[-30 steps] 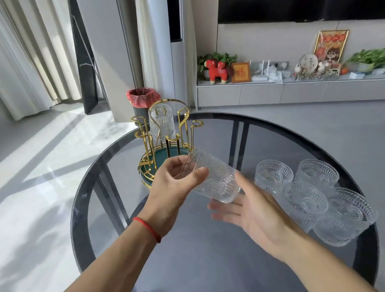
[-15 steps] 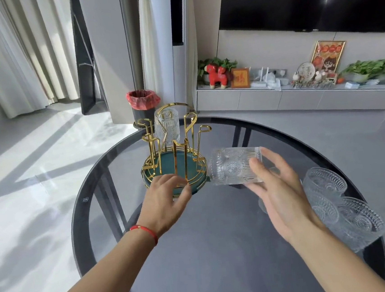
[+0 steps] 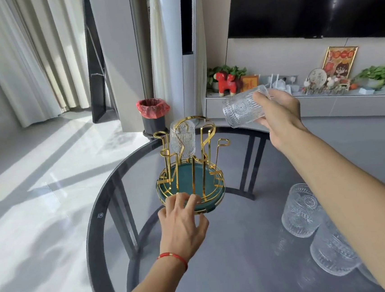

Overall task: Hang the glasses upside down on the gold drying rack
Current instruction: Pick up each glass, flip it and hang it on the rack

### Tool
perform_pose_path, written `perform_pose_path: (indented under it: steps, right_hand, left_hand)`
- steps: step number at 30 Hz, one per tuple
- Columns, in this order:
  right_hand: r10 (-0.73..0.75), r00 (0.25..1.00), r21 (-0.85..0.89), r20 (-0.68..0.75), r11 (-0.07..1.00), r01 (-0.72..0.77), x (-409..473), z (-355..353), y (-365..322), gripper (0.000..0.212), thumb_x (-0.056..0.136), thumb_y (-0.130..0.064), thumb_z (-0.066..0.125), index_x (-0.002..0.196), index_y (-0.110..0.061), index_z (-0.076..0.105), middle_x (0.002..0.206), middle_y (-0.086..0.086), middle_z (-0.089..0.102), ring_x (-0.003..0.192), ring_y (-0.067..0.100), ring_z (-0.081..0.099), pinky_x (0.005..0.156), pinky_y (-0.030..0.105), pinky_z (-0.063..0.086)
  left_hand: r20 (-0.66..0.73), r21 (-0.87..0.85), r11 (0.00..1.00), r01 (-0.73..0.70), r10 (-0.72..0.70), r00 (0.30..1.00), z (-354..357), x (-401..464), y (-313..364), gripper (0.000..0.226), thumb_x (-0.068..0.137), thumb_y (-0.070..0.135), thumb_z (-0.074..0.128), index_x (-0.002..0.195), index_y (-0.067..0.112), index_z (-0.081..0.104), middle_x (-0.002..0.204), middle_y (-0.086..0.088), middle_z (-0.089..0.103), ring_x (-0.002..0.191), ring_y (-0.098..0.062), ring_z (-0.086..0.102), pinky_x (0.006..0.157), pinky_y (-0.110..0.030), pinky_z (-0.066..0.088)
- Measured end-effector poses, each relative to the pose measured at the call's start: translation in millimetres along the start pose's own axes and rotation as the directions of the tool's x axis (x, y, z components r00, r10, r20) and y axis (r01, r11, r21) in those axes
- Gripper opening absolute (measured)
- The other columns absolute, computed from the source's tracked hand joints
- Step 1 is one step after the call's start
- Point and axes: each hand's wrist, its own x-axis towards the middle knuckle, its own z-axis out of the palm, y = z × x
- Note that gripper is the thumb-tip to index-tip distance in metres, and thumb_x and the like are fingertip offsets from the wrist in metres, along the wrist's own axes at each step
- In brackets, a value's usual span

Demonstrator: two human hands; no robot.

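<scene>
One glass [image 3: 244, 109] in right hand [image 3: 280, 111], left hand [image 3: 182, 224] at rack [image 3: 190, 169] edge

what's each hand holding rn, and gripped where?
Right hand holds a ribbed glass by its base end, tipped sideways. Left hand holds nothing; its fingertips rest on the gold drying rack near rim.

Two bare forearms, one wrist cord.
Left hand [image 3: 183, 226] and right hand [image 3: 280, 111] both bare, no gloves, no rings visible. Forearms uncovered as far as the frame shows, no sleeves in view. Thin red cord bracelet [image 3: 172, 257] around the left wrist, single strand. Right wrist has nothing on it.
</scene>
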Motion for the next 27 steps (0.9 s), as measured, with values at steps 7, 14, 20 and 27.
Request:
perform_pose_path:
  steps: [7,14,20,27]
  right_hand:
    - [0.003,0.980,-0.235,0.199,0.971,0.045,30,30,4,0.059,0.089,-0.021,0.082,0.143,-0.007,0.061,0.126,0.008,0.073,0.118,0.025,0.071,0.104,0.048,0.057]
    - [0.067,0.910,-0.286,0.410,0.956,0.059,49,42,16,0.052,0.094,-0.015,0.076,0.143,-0.007,0.060,0.136,0.014,0.069,0.125,0.030,0.068,0.101,0.043,0.057]
    - [0.129,0.831,-0.367,0.542,0.925,0.096,62,40,18,0.052,0.095,-0.013,0.075,0.145,-0.011,0.060,0.145,0.013,0.064,0.128,0.027,0.065,0.093,0.035,0.058]
    - [0.200,0.696,-0.452,0.690,0.869,0.199,62,45,33,0.067,0.084,-0.011,0.084,0.146,-0.013,0.060,0.151,0.008,0.060,0.143,0.022,0.052,0.112,0.042,0.049]
  left_hand:
    - [0.029,0.048,0.999,0.008,-0.009,1.000,0,2,1,0.036,0.086,0.041,0.060,0.121,0.032,0.054,0.121,0.003,0.055,0.118,-0.025,0.042,0.088,-0.045,0.044]
    - [0.033,0.049,0.999,0.013,-0.014,0.999,3,1,1,0.038,0.087,0.042,0.058,0.123,0.033,0.051,0.127,0.001,0.054,0.122,-0.026,0.042,0.093,-0.048,0.044]
    - [0.034,0.046,0.999,0.017,-0.018,0.999,4,2,2,0.040,0.089,0.042,0.057,0.126,0.031,0.050,0.131,-0.002,0.053,0.125,-0.028,0.042,0.097,-0.050,0.045]
    - [0.027,0.064,0.998,0.021,-0.022,0.999,6,2,2,0.039,0.088,0.040,0.057,0.125,0.031,0.048,0.131,-0.002,0.052,0.124,-0.028,0.042,0.095,-0.050,0.044]
